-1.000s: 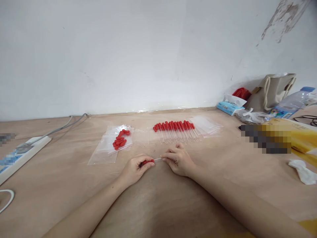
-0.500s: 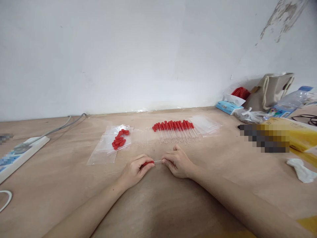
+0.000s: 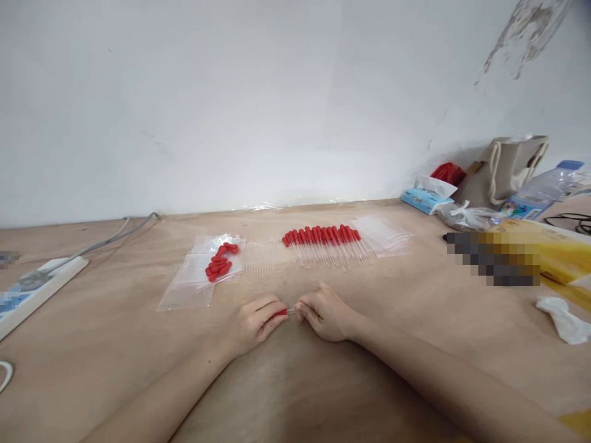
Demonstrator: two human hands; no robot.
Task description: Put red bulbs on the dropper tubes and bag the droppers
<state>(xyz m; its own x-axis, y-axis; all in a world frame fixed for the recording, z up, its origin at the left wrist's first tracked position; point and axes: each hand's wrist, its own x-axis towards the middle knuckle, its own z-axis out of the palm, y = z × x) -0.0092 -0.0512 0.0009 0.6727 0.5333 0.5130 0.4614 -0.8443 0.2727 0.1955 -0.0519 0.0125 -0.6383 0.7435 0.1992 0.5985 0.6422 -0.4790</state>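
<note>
My left hand [image 3: 261,320] is closed around a red rubber dropper bulb [image 3: 281,312], of which only the open end shows. From that end a thin clear glass dropper tube [image 3: 291,311] runs into the closed fingers of my right hand [image 3: 325,312]. Most of the tube is hidden by those fingers. Beyond my left hand, several loose red bulbs [image 3: 220,261] lie on clear plastic bags [image 3: 184,286]. Bare clear tubes [image 3: 259,257] lie side by side to the right of them. Further right is a row of droppers [image 3: 325,243] with red bulbs on their tubes.
More clear bags [image 3: 385,234] lie beyond the dropper row. A white power strip [image 3: 55,286] with a grey cable is at the left. On the right are a tissue pack [image 3: 425,200], a canvas bag [image 3: 517,169], a plastic bottle [image 3: 547,187], a yellow package [image 3: 558,249] and a crumpled tissue [image 3: 563,320].
My hands have come closer together, and less of the tube shows between them. Both sit slightly lower in view, and less of the red bulb is visible.
</note>
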